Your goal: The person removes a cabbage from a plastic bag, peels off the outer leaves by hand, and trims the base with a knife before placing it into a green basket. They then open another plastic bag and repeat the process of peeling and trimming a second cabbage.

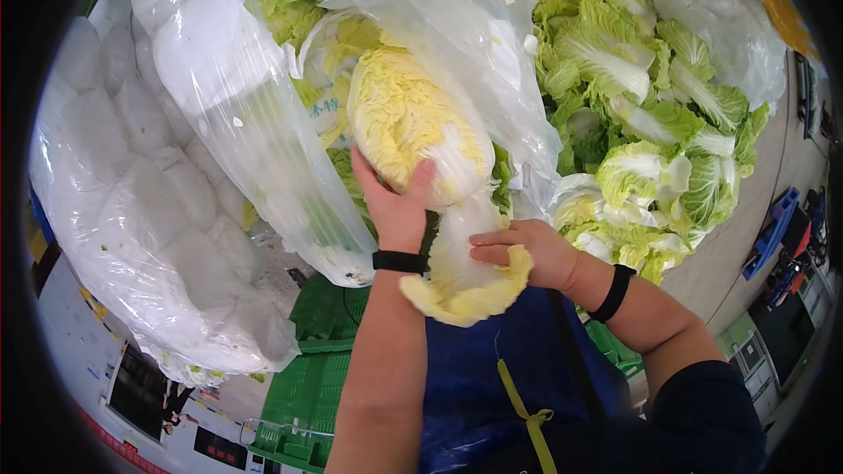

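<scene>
In the upper middle, a pale yellow napa cabbage (408, 110) lies tilted, its white base toward me. My left hand (397, 206) supports it from the near left, thumb on its side and fingers partly hidden beneath. An outer leaf (461, 250) hangs down from the base, with a white rib and a curled yellow edge; whether it is still joined there I cannot tell. My right hand (540, 253) grips this leaf from the right with closed fingers. Behind the cabbage opens a clear plastic bag (439, 0) with greener leaves in it.
A heap of loose green cabbage leaves (632, 96) lies at the right. Large translucent bags (140, 184) bulge on the left. Below them stands a green plastic crate (307, 386). A blue apron (492, 377) with a yellow tie covers my front. Equipment (781, 246) stands far right.
</scene>
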`<state>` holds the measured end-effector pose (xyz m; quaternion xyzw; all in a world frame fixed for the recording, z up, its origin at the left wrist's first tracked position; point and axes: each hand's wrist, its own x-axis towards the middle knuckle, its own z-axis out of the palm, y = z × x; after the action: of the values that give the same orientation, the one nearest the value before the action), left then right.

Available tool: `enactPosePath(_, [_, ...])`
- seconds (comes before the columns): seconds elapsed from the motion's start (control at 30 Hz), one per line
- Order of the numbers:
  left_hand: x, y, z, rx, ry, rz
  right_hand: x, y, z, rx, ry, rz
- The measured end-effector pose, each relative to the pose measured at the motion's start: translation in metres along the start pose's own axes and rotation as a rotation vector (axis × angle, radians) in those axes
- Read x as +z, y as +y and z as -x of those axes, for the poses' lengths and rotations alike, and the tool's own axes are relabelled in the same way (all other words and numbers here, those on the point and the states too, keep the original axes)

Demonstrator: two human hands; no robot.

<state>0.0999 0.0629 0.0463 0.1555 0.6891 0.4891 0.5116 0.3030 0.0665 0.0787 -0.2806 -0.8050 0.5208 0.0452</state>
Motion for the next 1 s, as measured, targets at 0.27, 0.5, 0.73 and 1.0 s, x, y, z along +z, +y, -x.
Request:
enactPosePath(0.27, [-0.001,-0.006,-0.006,0.029,-0.029,-0.034,-0.003,0.034,0.032,-0.162,-0.141,0.212])
enactPosePath(0.5, [-0.02,-0.002,-0.013,-0.08,-0.085,0.099,-0.057,0.006,0.234,0.665,-0.398,0.122])
enactPosePath(0.73, [-0.012,-0.011,-0.015,0.035,-0.075,0.059,-0.108,0.006,0.201,0.951,-0.695,0.432])
enactPosePath(1.0, [-0.018,-0.014,-0.033,-0.005,0.169,0.003,-0.041,-0.011,-0.125,0.305,0.496,-0.048])
